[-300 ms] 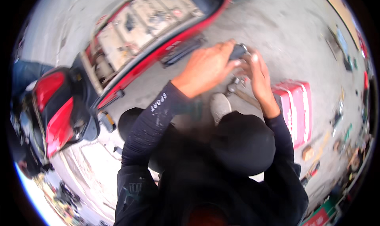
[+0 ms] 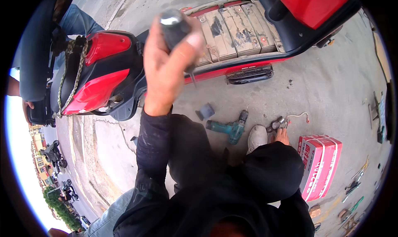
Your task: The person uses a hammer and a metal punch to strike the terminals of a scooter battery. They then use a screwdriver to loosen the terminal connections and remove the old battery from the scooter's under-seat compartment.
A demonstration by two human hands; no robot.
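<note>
My left hand (image 2: 166,71) is raised in front of the red scooter, fingers closed round a blurred black tool (image 2: 177,32) with a silver cap and a thin shaft pointing down. My right hand (image 2: 282,137) is low beside my white shoe (image 2: 257,136), fingertips at some metal tools (image 2: 277,123); my knee hides part of it, and what it grips is unclear. A white wire (image 2: 299,114) with red ends lies by them. A teal drill (image 2: 232,127) lies on the concrete near a small dark block (image 2: 206,110). Behind my left hand are the dusty scooter batteries (image 2: 242,29).
The scooter's red body (image 2: 96,87) spans the far side. Another person's hand (image 2: 30,106) rests at its left end, near a denim-clad leg (image 2: 78,19). A red box (image 2: 321,166) is at my right, with scattered tools (image 2: 356,179) beyond it. Parked scooters (image 2: 58,156) are at left.
My hands have separated: the left rose with the dark tool, while the right dropped to the ground by my shoe. The view has swung, showing more scooter, the drill and the street.
</note>
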